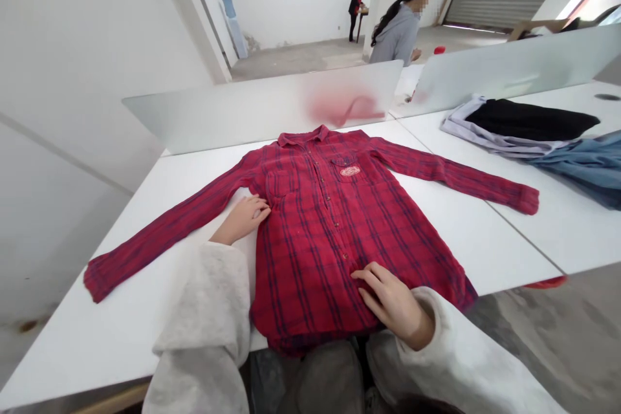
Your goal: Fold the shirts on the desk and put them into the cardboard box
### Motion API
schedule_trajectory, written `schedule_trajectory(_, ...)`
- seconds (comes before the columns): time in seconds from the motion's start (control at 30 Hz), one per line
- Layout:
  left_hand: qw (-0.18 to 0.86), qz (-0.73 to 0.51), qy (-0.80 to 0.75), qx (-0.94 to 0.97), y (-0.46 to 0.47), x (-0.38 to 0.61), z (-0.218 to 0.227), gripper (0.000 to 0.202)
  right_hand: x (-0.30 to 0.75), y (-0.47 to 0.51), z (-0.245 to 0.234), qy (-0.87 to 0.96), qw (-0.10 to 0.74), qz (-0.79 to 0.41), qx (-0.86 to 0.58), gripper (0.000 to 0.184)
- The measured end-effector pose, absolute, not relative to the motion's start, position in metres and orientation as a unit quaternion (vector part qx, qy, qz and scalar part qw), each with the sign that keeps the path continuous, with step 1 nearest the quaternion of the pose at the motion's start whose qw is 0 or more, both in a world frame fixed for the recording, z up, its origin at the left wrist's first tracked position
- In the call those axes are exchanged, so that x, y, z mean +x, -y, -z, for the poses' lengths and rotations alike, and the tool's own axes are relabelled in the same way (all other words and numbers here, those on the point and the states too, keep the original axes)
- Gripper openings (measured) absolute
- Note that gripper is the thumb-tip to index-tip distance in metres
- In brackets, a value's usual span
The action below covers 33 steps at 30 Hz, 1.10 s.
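Note:
A red and navy plaid shirt (pixel 315 233) lies spread face up, its buttons done up along the front. Its collar points away from me and both sleeves stretch out to the sides. A pale oval patch (pixel 350 171) marks one chest pocket. My left hand (pixel 245 217) rests at the shirt's side edge below the armpit, fingers extended and their tips touching the cloth. Low on the front, beside the button strip, my right hand (pixel 391 301) lies with its fingers apart and lightly bent on the fabric. The hem hangs at the table's near edge.
The white table (pixel 130 323) has frosted dividers (pixel 262 110) along its back. Folded clothes in black (pixel 533 119), pale lilac and blue (pixel 589 165) lie at the right. Beyond the divider is a person in grey (pixel 398 35); another person (pixel 356 10) stands farther back.

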State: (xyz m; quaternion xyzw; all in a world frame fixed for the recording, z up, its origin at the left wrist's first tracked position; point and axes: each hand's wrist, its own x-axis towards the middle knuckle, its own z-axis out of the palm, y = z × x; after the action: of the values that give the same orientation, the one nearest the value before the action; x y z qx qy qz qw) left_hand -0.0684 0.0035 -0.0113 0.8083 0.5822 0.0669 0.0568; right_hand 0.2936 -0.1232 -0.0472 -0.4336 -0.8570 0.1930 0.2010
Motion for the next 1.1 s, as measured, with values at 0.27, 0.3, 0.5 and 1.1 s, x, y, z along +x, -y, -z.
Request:
schedule_trajectory(0.27, 0.127, -0.015, -0.655, 0.745, 0.082, -0.034, -0.008, 0.046, 0.315, 0.115, 0.025, 0.919, 0.109, -0.192, -0.327, 0.040)
schedule_trajectory(0.3, 0.116, -0.014, -0.671, 0.732, 0.098, -0.028, -0.003, 0.046, 0.321, 0.110, 0.011, 0.936, 0.082, -0.182, -0.290, 0.044)
schedule_trajectory(0.5, 0.013, -0.121, -0.714, 0.689, 0.198, 0.013, 0.048, 0.047, 0.304, 0.002, -0.088, 0.962, 0.074, -0.153, -0.212, 0.031)
schedule_trajectory(1.1, -0.294, -0.308, -0.402, 0.811, 0.157, 0.158, 0.107, 0.015, 0.113, -0.237, 0.026, 0.862, 0.110, -0.116, -0.481, 0.037)
